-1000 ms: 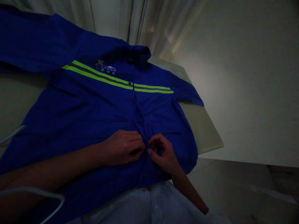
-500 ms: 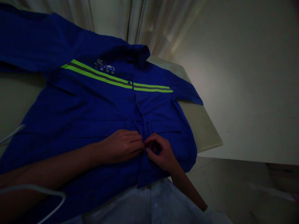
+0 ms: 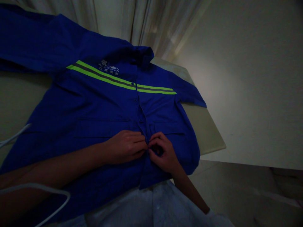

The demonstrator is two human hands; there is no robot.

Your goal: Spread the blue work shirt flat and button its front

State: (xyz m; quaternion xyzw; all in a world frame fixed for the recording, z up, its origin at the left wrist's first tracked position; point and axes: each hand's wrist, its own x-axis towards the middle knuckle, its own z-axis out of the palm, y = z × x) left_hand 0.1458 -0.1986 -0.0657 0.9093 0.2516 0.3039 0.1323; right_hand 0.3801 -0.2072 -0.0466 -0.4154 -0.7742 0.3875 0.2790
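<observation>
A blue work shirt (image 3: 99, 110) with yellow-green reflective stripes across the chest and a small white logo lies front-up on a pale table (image 3: 208, 132). My left hand (image 3: 125, 146) and my right hand (image 3: 163, 153) meet at the shirt's button placket, low on the front. Both hands have their fingers curled and pinched on the placket fabric where the two front edges join. Any button between the fingertips is hidden. Buttons higher on the placket appear fastened.
A white cable (image 3: 35, 189) loops across my left forearm at the bottom left, and another stretch of cable (image 3: 14, 135) runs off the left edge. Pale curtains (image 3: 146, 22) hang behind the table. The floor (image 3: 248, 195) lies to the right, past the table's edge.
My right hand has shifted slightly up and left, closing in against my left hand at the placket. The view has drifted a little.
</observation>
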